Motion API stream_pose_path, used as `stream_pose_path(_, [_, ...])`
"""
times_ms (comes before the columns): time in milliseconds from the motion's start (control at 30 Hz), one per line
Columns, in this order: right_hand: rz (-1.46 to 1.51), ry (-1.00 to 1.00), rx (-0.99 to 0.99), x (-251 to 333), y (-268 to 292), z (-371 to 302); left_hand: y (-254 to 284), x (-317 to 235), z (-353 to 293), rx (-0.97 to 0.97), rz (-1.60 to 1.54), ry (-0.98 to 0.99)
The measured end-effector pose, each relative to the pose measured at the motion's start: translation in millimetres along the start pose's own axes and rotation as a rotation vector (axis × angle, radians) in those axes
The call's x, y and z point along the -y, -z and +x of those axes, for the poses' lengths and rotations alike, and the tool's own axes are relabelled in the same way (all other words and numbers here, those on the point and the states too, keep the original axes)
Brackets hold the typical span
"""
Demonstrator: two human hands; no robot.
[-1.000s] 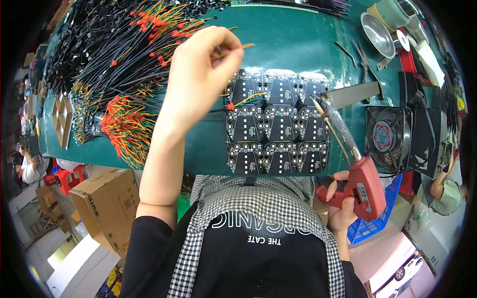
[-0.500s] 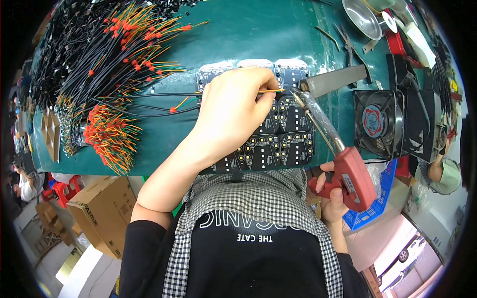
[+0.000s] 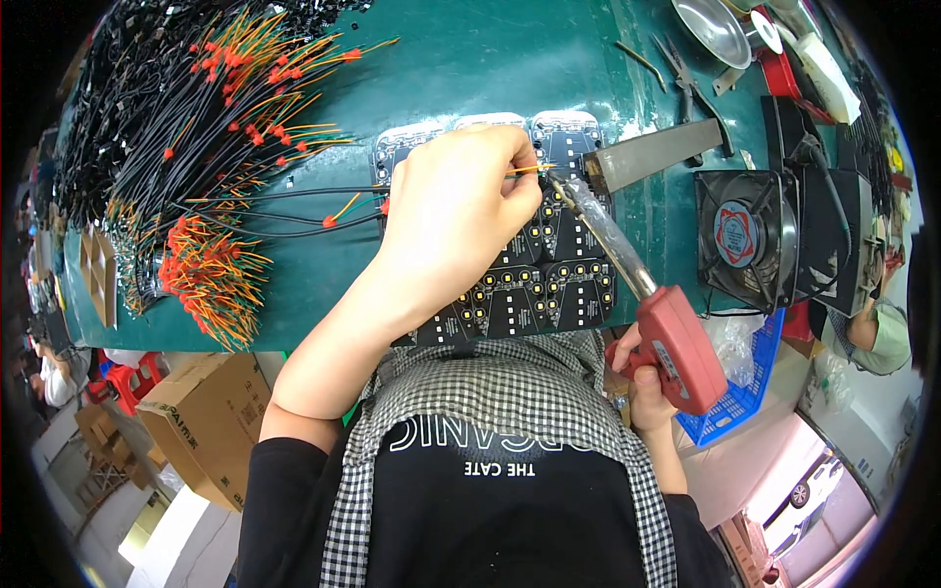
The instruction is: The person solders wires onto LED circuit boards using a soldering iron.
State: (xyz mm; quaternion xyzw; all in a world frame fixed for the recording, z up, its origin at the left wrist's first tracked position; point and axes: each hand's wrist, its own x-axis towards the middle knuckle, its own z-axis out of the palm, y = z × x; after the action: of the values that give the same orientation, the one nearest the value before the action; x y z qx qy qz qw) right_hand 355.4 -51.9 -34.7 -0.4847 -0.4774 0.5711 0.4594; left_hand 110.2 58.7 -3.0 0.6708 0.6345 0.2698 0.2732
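Soldering step underway, by the look: wire bundles (image 3: 211, 176) far L; L hand (image 3: 456, 211) pinching orange wire (image 3: 524, 170) onto black LED boards (image 3: 534, 284) mid-bench; R hand (image 3: 642, 377) gripping red soldering gun (image 3: 676, 343), tip at joint. Next prob needs steady wire while solder sets

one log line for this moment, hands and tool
left hand: pinching orange wire over circuit boards | right hand: gripping red soldering gun, tip at wire end | surface: green table

Fan (image 3: 747, 238) right of circuit boards (image 3: 549, 284)
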Motion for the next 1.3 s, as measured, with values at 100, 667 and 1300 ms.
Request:
stream_pose_path(100, [0.001, -0.017, 0.001, 3, -1, 4, 1, 1, 0, 0.002, 0.005, -0.016])
stream_pose_path(667, [-0.344, 0.198, 0.034, -7, 7, 1, 0, -1, 1, -0.022, 0.036, -0.032])
stream_pose_path(1300, [-0.073, -0.049, 0.003, 10, -8, 8, 3, 2, -3, -0.189, 0.166, -0.225])
